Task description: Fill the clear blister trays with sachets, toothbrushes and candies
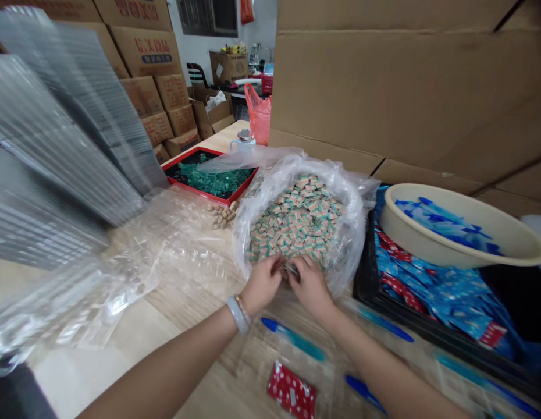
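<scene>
- Cardboard [405, 87] stands upright behind the work table [196, 244], and brown boxes [152, 52] are stacked at far left.
- Ribbed clear plastic stack [56, 116] leans at the left side, with loose clear film [166, 250] lying beside it.
- Black crate [362, 279] at the right holds blue and red packets [445, 297]; cream basin [392, 215], with blue strips [449, 227] inside, rests upon it.
- Open clear bag [355, 215] is in the middle of the table, full of small printed pieces [296, 221].
- Red-rimmed tray [196, 195] with green bits [213, 177] is behind the bag, to the left.
- Left hand [264, 282] and right hand [312, 282] meet at the near edge of the bag. The right fingers are nearly closed on a few printed pieces; the left fingers are curled, but I cannot tell if they pinch any.
- Red dotted packet [292, 390] lies near the right forearm.
- Peanuts [222, 215] lie between tray and bag.
</scene>
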Demonstrator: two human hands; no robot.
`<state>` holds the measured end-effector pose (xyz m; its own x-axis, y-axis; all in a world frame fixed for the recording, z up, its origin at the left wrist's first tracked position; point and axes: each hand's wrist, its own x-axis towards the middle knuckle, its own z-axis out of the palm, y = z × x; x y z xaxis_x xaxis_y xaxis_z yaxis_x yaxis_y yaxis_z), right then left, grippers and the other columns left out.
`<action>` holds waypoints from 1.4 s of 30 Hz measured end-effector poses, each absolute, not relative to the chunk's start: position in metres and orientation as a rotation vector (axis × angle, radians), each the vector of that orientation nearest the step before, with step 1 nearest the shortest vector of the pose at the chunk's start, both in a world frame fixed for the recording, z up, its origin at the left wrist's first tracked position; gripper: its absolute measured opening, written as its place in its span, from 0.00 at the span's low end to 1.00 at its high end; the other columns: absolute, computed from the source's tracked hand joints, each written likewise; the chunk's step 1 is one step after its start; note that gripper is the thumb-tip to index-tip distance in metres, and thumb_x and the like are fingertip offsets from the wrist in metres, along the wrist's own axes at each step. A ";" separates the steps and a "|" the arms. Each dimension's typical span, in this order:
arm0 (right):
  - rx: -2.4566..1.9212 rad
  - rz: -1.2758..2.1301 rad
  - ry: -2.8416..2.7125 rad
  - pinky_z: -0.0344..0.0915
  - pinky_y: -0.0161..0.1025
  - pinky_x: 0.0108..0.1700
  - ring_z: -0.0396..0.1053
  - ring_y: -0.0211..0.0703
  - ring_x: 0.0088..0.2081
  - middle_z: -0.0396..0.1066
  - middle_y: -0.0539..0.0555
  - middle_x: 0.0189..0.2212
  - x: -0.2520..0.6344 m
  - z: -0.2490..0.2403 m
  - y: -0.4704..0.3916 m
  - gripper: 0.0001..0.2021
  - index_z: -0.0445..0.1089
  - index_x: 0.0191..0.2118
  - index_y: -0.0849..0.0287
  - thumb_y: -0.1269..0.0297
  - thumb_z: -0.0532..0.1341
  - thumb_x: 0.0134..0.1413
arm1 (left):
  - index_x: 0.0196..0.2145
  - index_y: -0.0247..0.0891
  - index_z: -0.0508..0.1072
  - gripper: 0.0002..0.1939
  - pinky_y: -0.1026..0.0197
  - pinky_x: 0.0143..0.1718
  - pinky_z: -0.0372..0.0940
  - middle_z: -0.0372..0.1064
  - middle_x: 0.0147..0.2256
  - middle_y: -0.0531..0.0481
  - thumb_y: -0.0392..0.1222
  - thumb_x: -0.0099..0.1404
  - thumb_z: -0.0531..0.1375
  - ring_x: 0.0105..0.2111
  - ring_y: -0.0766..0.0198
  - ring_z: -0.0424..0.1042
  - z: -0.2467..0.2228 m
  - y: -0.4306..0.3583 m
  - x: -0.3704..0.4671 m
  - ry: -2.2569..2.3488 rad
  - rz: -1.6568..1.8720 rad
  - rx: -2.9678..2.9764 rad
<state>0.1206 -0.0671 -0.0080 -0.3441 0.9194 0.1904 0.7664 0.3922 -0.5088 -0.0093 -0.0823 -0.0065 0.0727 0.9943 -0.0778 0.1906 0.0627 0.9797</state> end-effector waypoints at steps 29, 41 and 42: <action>-1.459 0.534 -2.290 0.58 0.37 0.36 0.62 0.42 0.33 0.65 0.55 0.30 0.148 -0.002 -0.066 0.10 0.67 0.31 0.61 0.76 0.52 0.43 | 0.38 0.32 0.70 0.14 0.63 0.35 0.62 0.71 0.33 0.45 0.36 0.54 0.55 0.33 0.63 0.68 0.022 -0.059 -0.025 1.736 0.813 1.655; -1.411 0.780 -2.373 0.60 0.35 0.33 0.64 0.41 0.30 0.67 0.53 0.27 0.175 -0.008 -0.067 0.08 0.70 0.29 0.59 0.74 0.55 0.40 | 0.28 0.34 0.71 0.06 0.61 0.33 0.60 0.68 0.29 0.43 0.36 0.53 0.55 0.31 0.60 0.67 0.007 -0.068 -0.014 1.651 0.359 2.018; -1.393 0.775 -2.373 0.60 0.35 0.33 0.64 0.40 0.30 0.66 0.52 0.26 0.175 -0.007 -0.067 0.08 0.69 0.28 0.59 0.74 0.55 0.40 | 0.28 0.34 0.71 0.06 0.61 0.32 0.60 0.68 0.28 0.43 0.35 0.51 0.55 0.30 0.59 0.67 0.005 -0.066 -0.012 1.657 0.345 2.029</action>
